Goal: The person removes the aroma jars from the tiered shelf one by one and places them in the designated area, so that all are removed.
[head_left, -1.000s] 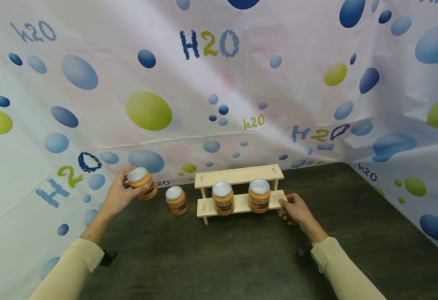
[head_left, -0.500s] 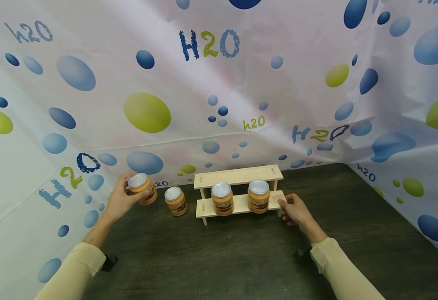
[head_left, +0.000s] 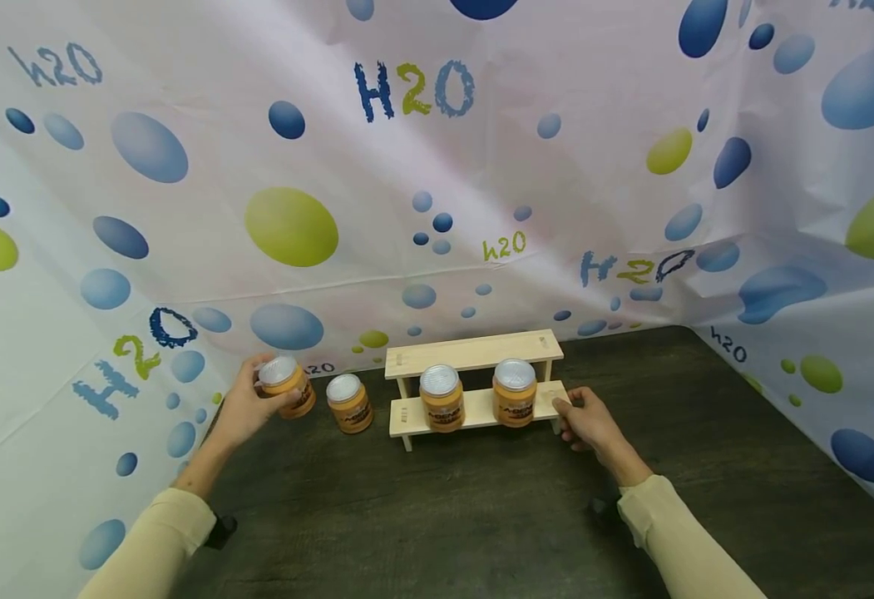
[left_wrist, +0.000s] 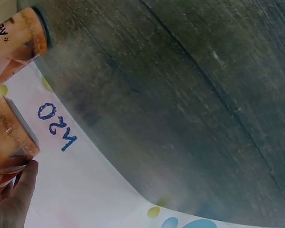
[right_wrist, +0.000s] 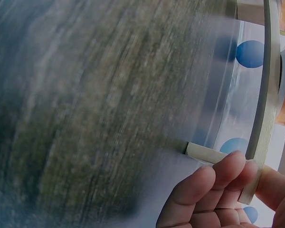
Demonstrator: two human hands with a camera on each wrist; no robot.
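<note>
The person's left hand (head_left: pixel 240 408) is wrapped around an orange jar with a silver lid (head_left: pixel 284 386), holding it near the counter's (head_left: pixel 481 516) back left corner, close to the bubble-printed curtain (head_left: pixel 182 208). From here I cannot tell whether the jar's base is touching the dark wood or sits just above it. In the left wrist view the same jar (left_wrist: pixel 9 137) shows pressed against the thumb, with the curtain's hem behind it.

Just beside it, to the right, a second orange jar (head_left: pixel 348 402) stands upright on the counter, apart from the held one. Next along is a small two-step wooden rack (head_left: pixel 474 353), set near the back edge of the counter. Its lower step carries two more jars: one towards the left end (head_left: pixel 441 397) and one towards the right end (head_left: pixel 515 391), both upright, with a gap between them.

The right hand (head_left: pixel 590 420) pinches the right end of the rack's lower step, fingers curled round the board's edge; the right wrist view shows the fingertips (right_wrist: pixel 228 171) on the pale wood. Both forearms wear cream sleeves (head_left: pixel 676 541).
</note>
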